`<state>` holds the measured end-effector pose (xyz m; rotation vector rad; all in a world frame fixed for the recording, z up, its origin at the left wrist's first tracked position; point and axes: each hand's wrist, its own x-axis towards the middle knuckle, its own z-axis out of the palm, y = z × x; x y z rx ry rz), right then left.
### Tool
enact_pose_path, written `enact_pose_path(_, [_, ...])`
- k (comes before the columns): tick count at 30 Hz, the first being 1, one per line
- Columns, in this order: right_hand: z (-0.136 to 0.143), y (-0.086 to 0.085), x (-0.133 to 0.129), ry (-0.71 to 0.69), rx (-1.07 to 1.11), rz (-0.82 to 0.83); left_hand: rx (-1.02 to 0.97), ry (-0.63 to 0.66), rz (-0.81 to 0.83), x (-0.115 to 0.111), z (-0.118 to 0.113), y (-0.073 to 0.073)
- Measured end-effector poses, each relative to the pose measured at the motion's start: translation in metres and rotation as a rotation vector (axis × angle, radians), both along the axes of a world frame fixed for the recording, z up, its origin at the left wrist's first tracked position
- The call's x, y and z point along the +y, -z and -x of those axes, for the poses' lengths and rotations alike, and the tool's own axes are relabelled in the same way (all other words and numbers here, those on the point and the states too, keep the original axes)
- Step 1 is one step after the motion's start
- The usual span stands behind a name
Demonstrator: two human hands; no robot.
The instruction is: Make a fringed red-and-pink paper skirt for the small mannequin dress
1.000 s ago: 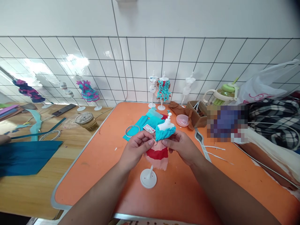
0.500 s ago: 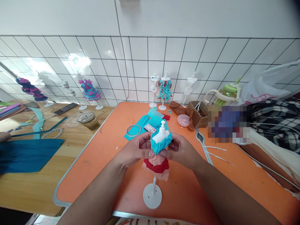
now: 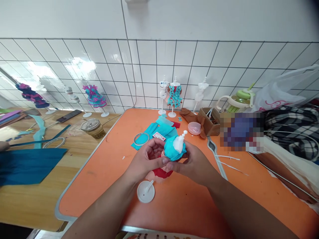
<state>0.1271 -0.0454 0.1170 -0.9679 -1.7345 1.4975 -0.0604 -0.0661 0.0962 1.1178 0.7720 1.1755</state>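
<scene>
Between my hands is a small white dress form [image 3: 178,144], tilted with its neck knob to the upper right. Turquoise fabric [image 3: 171,148] wraps its upper body, and a red and pale pink skirt [image 3: 162,172] hangs below the waist. My left hand [image 3: 151,158] grips it from the left, thumb at the waist. From the right, my right hand [image 3: 193,161] holds it, its thumb close to the left one. The round white stand base [image 3: 146,192] shows below my left hand. Fingers behind the fabric are partly hidden.
Turquoise cloth pieces [image 3: 152,127], a metal ring [image 3: 141,139] and a small label card [image 3: 159,136] lie ahead. A pink dish [image 3: 194,128] and cardboard box [image 3: 210,121] stand to the right. Dressed forms [image 3: 175,96] line the wall. Another person's hand [image 3: 4,145] is at far left.
The dress form has been tipped, its neck swinging right and its base moving left and up. Both hands have turned with it and keep their hold.
</scene>
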Motion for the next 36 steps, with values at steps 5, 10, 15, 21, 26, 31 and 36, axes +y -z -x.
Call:
enact_pose_path(5, [0.001, 0.01, 0.006, 0.036, 0.028, -0.002, -0.032, 0.132, 0.01, -0.001, 0.005, -0.002])
enact_pose_path(10, [0.001, 0.016, 0.012, 0.078, 0.08, -0.04, 0.024, 0.116, -0.025, 0.007, 0.015, 0.0])
enact_pose_path(15, [0.003, 0.021, 0.018, -0.015, 0.116, -0.016, 0.146, -0.032, -0.084, 0.008, 0.008, 0.002])
enact_pose_path(21, [-0.006, 0.033, 0.036, 0.04, 0.188, -0.15, 0.225, -0.094, -0.11, 0.007, 0.008, -0.003])
enact_pose_path(26, [-0.021, 0.039, 0.052, -0.004, 0.295, -0.165, 0.592, 0.078, 0.02, 0.013, 0.021, -0.003])
enact_pose_path(31, [-0.025, 0.043, 0.057, -0.066, 0.32, -0.173, 0.434, 0.205, 0.105, 0.018, 0.022, 0.006])
enact_pose_path(36, [-0.027, 0.041, 0.058, 0.037, 0.289, -0.177, 0.106, 0.116, 0.33, 0.019, 0.014, 0.01])
